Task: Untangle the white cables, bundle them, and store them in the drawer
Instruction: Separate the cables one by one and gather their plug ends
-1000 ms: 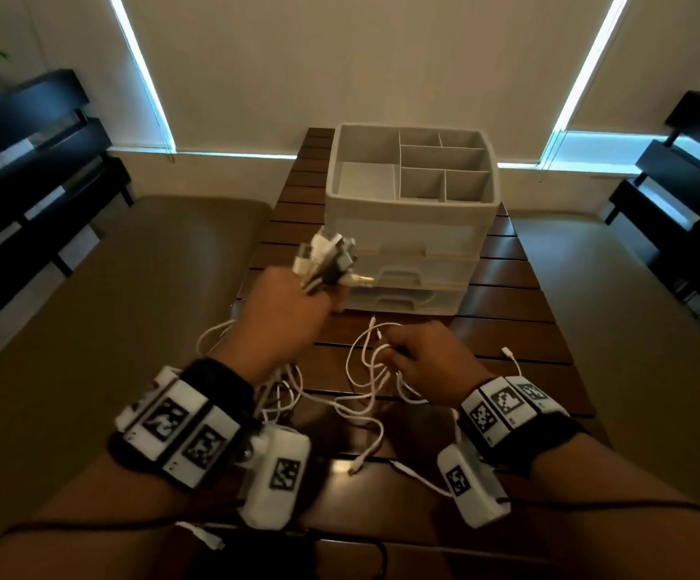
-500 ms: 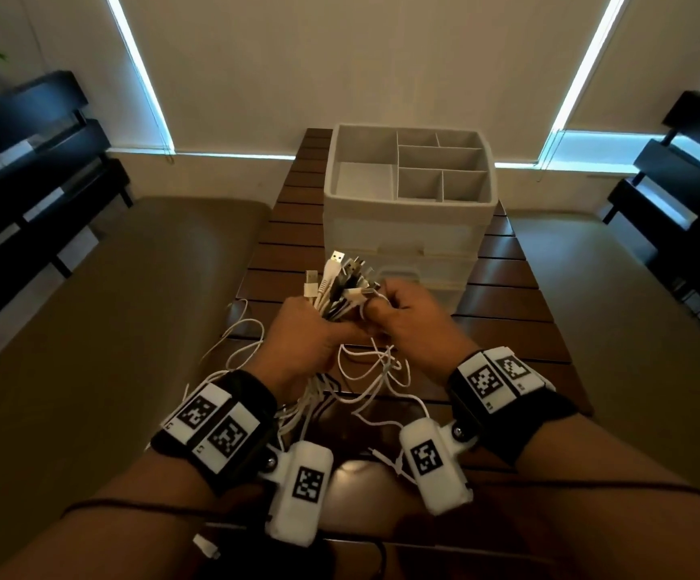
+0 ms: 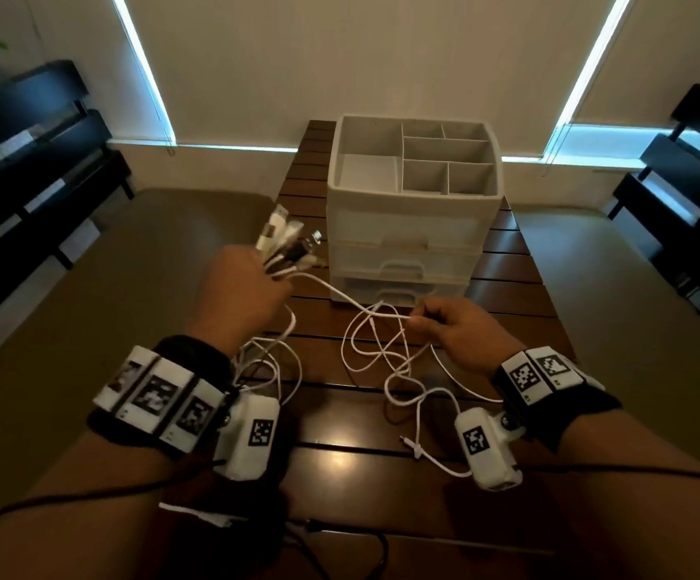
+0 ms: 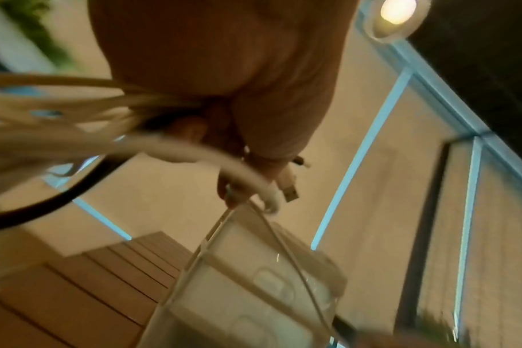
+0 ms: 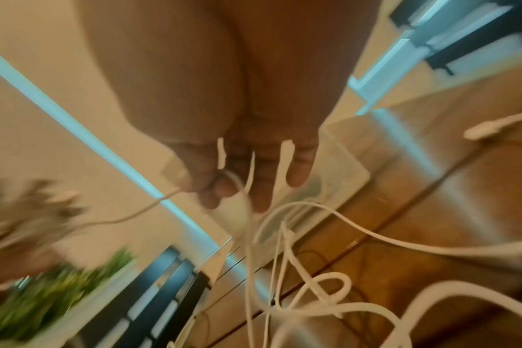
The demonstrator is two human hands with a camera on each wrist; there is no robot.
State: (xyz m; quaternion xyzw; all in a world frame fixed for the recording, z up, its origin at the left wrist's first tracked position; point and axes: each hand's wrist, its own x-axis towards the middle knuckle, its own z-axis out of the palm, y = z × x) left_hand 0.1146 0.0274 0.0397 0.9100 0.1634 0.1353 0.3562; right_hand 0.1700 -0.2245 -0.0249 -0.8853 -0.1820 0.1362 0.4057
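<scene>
My left hand [image 3: 247, 282] is raised left of the drawer unit and grips a bunch of cable plugs [image 3: 287, 244] that fan upward; the wrist view shows a USB plug [image 4: 289, 192] poking past its fingers. White cables [image 3: 377, 353] run from that fist across to my right hand [image 3: 436, 324], which pinches a cable strand in front of the lowest drawer [image 3: 398, 293]. Loops of cable [image 5: 313, 270] hang below the right hand's fingers [image 5: 221, 190] onto the wooden table [image 3: 507, 295]. All three drawers of the white unit [image 3: 413, 203] look closed.
The unit's top is an open tray with dividers [image 3: 427, 159], holding nothing. A loose cable end [image 3: 413, 445] lies on the table near my right wrist. Black benches [image 3: 34, 161] stand at the left and at the right, with beige floor beside the table.
The hands were together at the plug bunch; now they have moved apart. The right hand has drawn a cable down and to the right, and the left hand has lifted the plugs up and left.
</scene>
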